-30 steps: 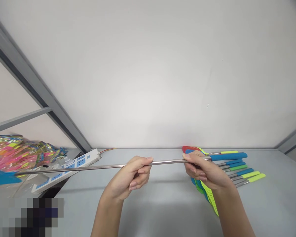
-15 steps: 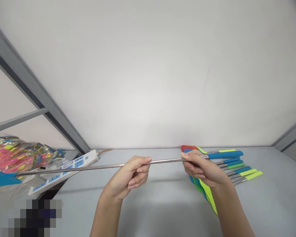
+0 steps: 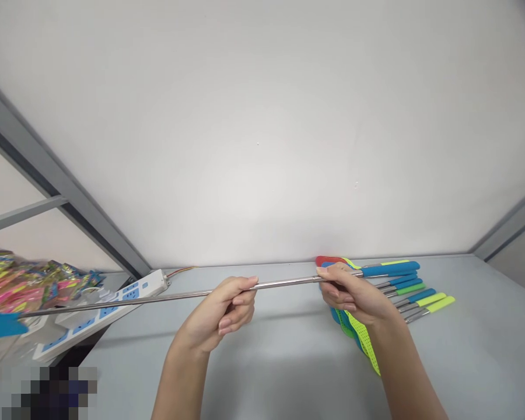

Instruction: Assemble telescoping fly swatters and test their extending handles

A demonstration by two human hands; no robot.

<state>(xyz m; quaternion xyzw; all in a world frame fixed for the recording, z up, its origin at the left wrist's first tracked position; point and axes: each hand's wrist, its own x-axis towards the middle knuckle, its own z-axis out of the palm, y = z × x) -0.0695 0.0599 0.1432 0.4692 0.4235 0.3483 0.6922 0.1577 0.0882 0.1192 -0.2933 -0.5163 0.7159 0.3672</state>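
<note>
Head view, hurried notes. A long thin stainless steel rod (image 3: 289, 282) runs nearly level across the frame, from about 9 o'clock toward 3 o'clock, well above the grey tabletop (image 3: 284, 367). The left hand (image 3: 214, 312) has a closed grip, fingers curled around the rod mid-shaft. The right hand (image 3: 350, 291) also has a closed grip, pinching the rod with thumb and fingers near its right end. The spacing of the two hands seems to keep the long, thin shaft level and steady. A flat blue swatter head (image 3: 0, 324) sits at the rod's far left end, at 9 o'clock, and a blue foam handle (image 3: 389, 269) appears in line past the right hand, so the rod looks like one fly swatter's shaft.

Behind and below the right hand, at about 3 o'clock, lie other swatters with blue, green and yellow foam handles (image 3: 424, 301), fanned side by side, their perforated mesh heads (image 3: 362, 341) overlapping, apparently grouped by kind. At 8 to 9 o'clock are a white and blue power strip (image 3: 100, 312) and a heap of shiny pink and gold packaging (image 3: 26, 286). A white wall (image 3: 262, 128) fills the top.
</note>
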